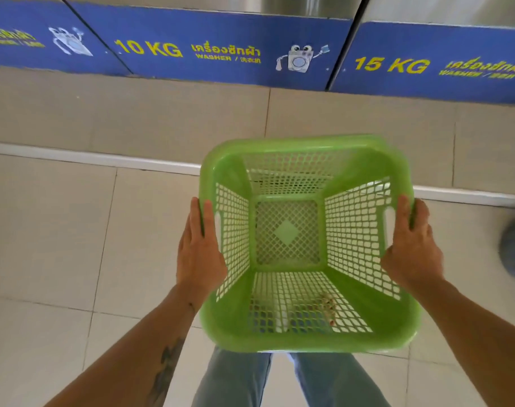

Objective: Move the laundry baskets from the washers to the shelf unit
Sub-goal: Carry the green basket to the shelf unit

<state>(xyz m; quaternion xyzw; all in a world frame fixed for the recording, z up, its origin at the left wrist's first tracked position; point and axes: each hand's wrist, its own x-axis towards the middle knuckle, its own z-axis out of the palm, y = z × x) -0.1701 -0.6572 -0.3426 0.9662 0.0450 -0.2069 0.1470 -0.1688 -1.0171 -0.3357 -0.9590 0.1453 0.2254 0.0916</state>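
In front of washers (221, 51): green basket (288, 312) hung between hands, left hand (199, 254) and right hand (411, 251) each clasping opposite rim, level.

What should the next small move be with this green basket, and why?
Probably turn away from the washers and look for the shelf unit, which is not in view. The left hand and right hand grip the green basket by its side rims, it looks empty, and the washers stand straight ahead.
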